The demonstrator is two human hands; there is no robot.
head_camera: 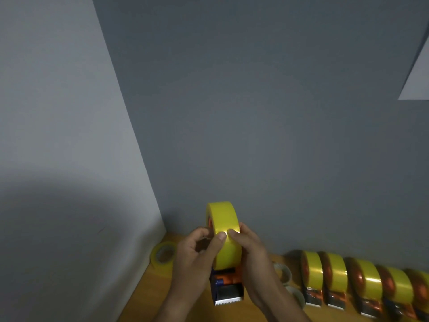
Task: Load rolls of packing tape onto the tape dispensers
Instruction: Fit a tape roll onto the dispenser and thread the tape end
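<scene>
Grey walls fill most of the view; wooden table (pixel 267 312) only at bottom. Both hands hold a tape dispenser (pixel 228 289) carrying a yellow tape roll (pixel 224 233): left hand (pixel 197 254) pinching the roll, right hand (pixel 250 256) wrapped round it. Loaded dispensers (pixel 362 282) at right, blurred, cut off by the frame edge. Spare roll (pixel 163 256) left.

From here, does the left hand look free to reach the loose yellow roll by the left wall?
Probably not straight away: the left hand is pinching the roll on the dispenser. Once released, the loose roll lies beside it, nothing between.
</scene>
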